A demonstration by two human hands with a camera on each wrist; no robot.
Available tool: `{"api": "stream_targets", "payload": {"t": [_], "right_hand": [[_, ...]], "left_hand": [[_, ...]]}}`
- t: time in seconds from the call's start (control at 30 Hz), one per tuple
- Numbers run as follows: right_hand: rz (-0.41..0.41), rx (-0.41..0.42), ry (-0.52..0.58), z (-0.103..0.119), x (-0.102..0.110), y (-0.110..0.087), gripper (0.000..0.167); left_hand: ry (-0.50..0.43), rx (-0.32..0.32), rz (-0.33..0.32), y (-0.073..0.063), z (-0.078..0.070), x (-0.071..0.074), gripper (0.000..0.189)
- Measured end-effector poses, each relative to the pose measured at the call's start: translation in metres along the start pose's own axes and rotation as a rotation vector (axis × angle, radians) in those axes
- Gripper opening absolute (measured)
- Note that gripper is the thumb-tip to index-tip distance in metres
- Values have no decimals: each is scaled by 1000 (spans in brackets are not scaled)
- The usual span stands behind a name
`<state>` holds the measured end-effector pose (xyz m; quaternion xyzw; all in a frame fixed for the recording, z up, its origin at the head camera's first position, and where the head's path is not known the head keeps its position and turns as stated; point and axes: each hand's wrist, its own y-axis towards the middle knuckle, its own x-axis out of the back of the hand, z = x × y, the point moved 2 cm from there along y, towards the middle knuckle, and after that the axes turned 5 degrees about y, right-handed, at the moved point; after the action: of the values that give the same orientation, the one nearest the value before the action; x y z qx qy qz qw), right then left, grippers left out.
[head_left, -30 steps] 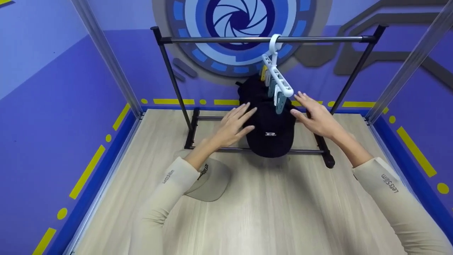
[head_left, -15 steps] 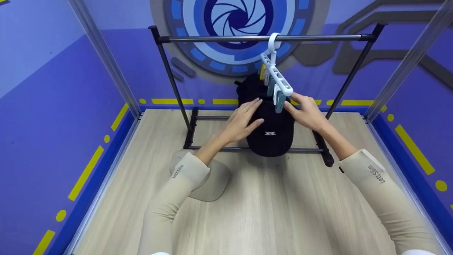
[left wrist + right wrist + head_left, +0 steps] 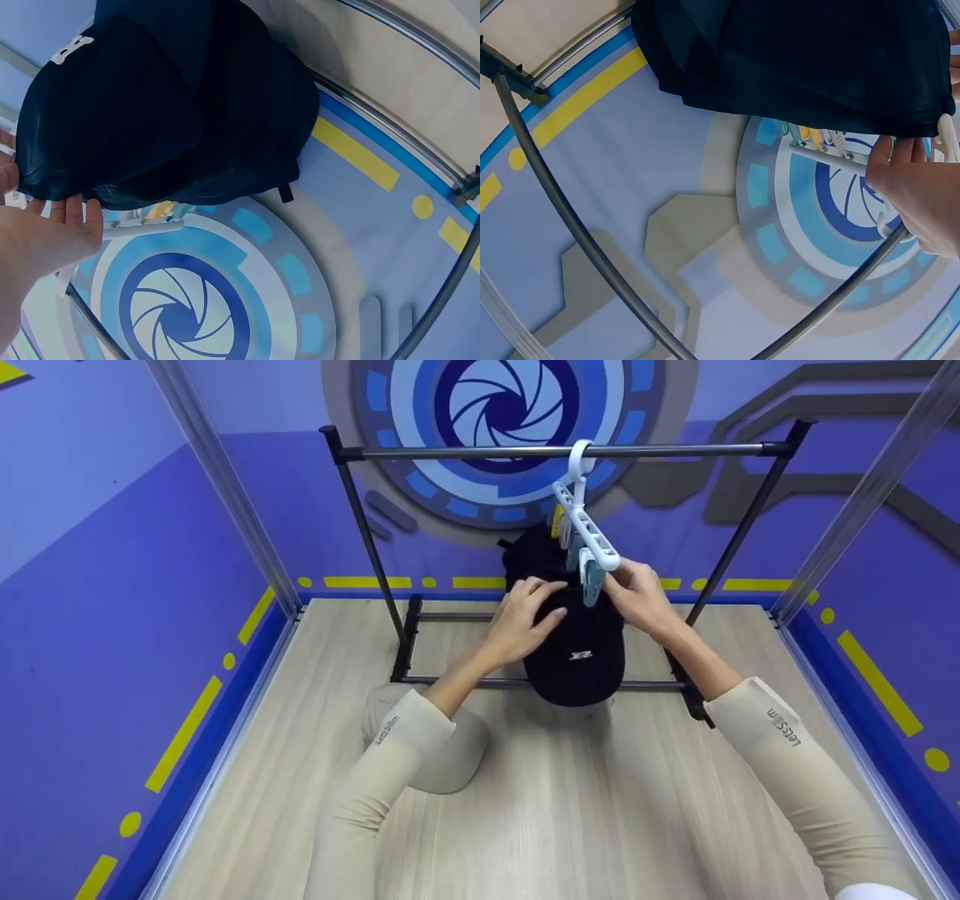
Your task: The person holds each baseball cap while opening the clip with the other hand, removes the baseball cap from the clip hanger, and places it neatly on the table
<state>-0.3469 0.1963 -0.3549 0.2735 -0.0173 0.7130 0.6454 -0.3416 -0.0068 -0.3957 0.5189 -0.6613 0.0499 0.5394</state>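
Note:
A black cap [image 3: 574, 660] with a small white logo hangs from a teal clip [image 3: 594, 586] at the near end of a white hanger [image 3: 596, 536]. My left hand [image 3: 517, 619] holds the cap's left side, its bent fingers on the upper crown and the thumb on the front. In the left wrist view those fingertips go behind the cap's edge. My right hand [image 3: 637, 596] has its fingers curled at the clip, the thumb right against it; the fingertips are partly hidden. A second black cap [image 3: 529, 559] hangs behind the first.
The hanger hooks over the top bar [image 3: 465, 454] of a dark metal rack. A beige cap [image 3: 457, 761] lies on the wood-grain floor [image 3: 540, 825], partly covered by the left sleeve. Further clips, one yellow [image 3: 556, 520], hang along the hanger. Purple walls stand around.
Both hands have come inward to the black cap. The left fingers have bent onto its crown, and the right hand has closed in at the clip. The cap's front has tilted slightly.

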Motion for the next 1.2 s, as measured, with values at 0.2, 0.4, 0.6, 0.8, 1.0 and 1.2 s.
{"api": "stream_targets", "payload": {"t": [0.2,0.4,0.6,0.8,1.0,1.2], "right_hand": [[35,-55,110,0,-1,4,38],[59,-81,217,1,-5,8,40],[55,-82,263,0,-5,11,38],[48,-84,306,1,-5,12,37],[46,-92,344,2,-7,12,33],[34,-109,385,-1,-5,13,31]], "left_hand": [[-96,51,-28,7,-3,0,30],[-202,88,-48,12,-8,-4,24],[-233,76,-53,14,-12,-6,24],[-285,87,-49,16,-12,-8,26],[-276,75,-72,17,-12,-11,21],[-277,84,-51,17,-9,-11,22]]}}
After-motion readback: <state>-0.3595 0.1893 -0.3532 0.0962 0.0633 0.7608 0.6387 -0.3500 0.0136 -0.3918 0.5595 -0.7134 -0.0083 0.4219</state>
